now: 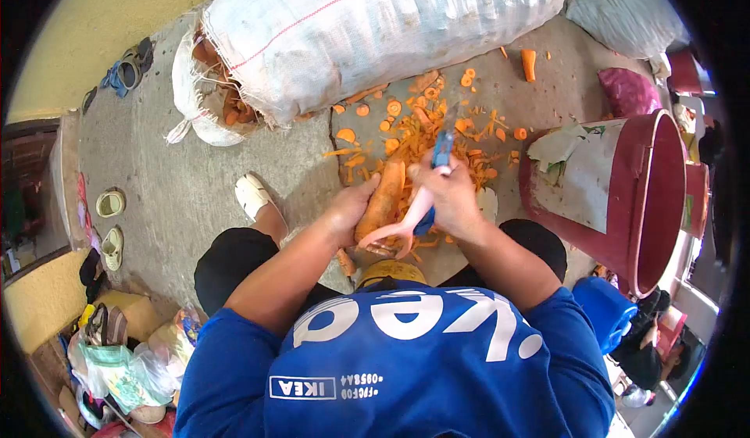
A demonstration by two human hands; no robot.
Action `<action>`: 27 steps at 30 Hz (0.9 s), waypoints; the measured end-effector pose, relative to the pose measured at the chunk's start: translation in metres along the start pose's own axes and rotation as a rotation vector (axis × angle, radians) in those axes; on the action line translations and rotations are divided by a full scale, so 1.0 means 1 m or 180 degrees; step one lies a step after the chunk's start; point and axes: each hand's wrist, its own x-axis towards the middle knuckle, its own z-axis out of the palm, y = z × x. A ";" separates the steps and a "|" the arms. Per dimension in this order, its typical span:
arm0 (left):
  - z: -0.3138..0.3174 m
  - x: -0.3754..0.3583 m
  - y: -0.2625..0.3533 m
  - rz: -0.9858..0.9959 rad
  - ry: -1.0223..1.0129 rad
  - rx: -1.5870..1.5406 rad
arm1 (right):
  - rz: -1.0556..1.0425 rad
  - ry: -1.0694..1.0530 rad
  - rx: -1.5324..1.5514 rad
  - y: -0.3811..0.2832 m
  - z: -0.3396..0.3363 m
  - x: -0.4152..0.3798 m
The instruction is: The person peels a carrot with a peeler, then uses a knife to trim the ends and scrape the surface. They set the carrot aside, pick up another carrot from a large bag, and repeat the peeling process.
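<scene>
My left hand point(348, 213) is wrapped round a large carrot point(383, 201), which is tilted with its cut end away from me. In my right hand point(455, 202) is a pink Y-shaped peeler point(414, 218), its head lying over the carrot's near end. The same hand also grips a knife point(444, 147) with a blue handle, its blade pointing away from me. Below both hands, a pile of orange carrot peelings point(418, 137) and cut slices covers the floor. Part of the peeler's handle is hidden by my fingers.
A big white woven sack point(375, 39) lies across the far side, carrots showing at its torn left end. On the right a tall red bin point(594, 196) leans toward me. A loose carrot piece point(529, 65) lies near the sack. Plastic bags point(129, 368) are heaped at lower left.
</scene>
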 end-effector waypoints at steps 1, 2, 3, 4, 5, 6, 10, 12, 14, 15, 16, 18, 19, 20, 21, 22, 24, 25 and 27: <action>0.005 -0.002 0.000 -0.0006 0.0065 -0.0040 | -0.0129 -0.0077 -0.0354 0.002 0.002 -0.002; -0.002 0.005 -0.007 0.0021 -0.0078 -0.0133 | 0.0039 0.0077 -0.0125 0.001 -0.001 0.003; -0.002 0.003 -0.007 -0.0012 -0.0088 0.0048 | 0.0207 0.0237 0.0112 -0.001 -0.008 0.015; -0.001 0.000 -0.005 -0.0040 -0.0103 0.0234 | 0.0125 0.0626 0.0322 0.002 -0.023 0.033; -0.001 -0.002 -0.004 -0.0071 -0.0116 0.0419 | 0.0241 0.1032 0.0496 -0.008 -0.034 0.045; -0.002 -0.002 -0.005 -0.0114 -0.0097 0.0432 | -0.0148 0.1662 0.0394 -0.014 -0.046 0.056; -0.006 0.001 -0.005 -0.0221 0.0059 0.0424 | -0.0090 0.1582 0.0456 -0.028 -0.045 0.052; -0.004 0.002 -0.005 -0.0193 0.0278 0.0312 | 0.0047 0.0736 0.0274 -0.011 -0.012 0.022; -0.002 0.000 -0.005 -0.0175 0.0179 0.0425 | 0.0096 0.0298 0.0105 0.000 -0.008 0.015; 0.001 -0.001 -0.005 -0.0178 0.0123 0.0490 | 0.0168 0.0389 0.0042 0.000 -0.010 0.019; 0.003 -0.003 -0.006 -0.0058 0.0170 0.0525 | 0.0232 0.0485 -0.0017 -0.001 -0.015 0.025; 0.002 -0.007 -0.002 -0.0142 0.0054 0.0550 | 0.0294 0.1107 0.0418 -0.015 -0.036 0.047; 0.002 -0.009 0.000 -0.0181 0.0000 0.0557 | 0.0078 0.1752 0.0428 -0.018 -0.049 0.059; 0.003 -0.011 -0.001 0.0009 -0.0144 0.0715 | -0.0331 0.1709 0.0035 -0.013 -0.078 0.072; 0.003 -0.011 0.000 -0.0040 -0.0127 0.0693 | -0.0294 0.1605 0.0252 -0.015 -0.075 0.070; 0.003 -0.011 0.000 -0.0093 -0.0113 0.0669 | -0.0257 0.1503 0.0463 -0.015 -0.071 0.067; 0.005 -0.011 0.000 -0.0091 -0.0104 0.0659 | 0.0084 0.1113 0.0574 -0.022 -0.050 0.050; 0.007 -0.012 0.000 -0.0046 -0.0098 0.0682 | -0.0081 0.1325 0.0437 -0.020 -0.051 0.055; 0.010 -0.016 0.000 0.0061 -0.0079 0.0683 | -0.0405 0.1769 0.0164 -0.016 -0.062 0.068</action>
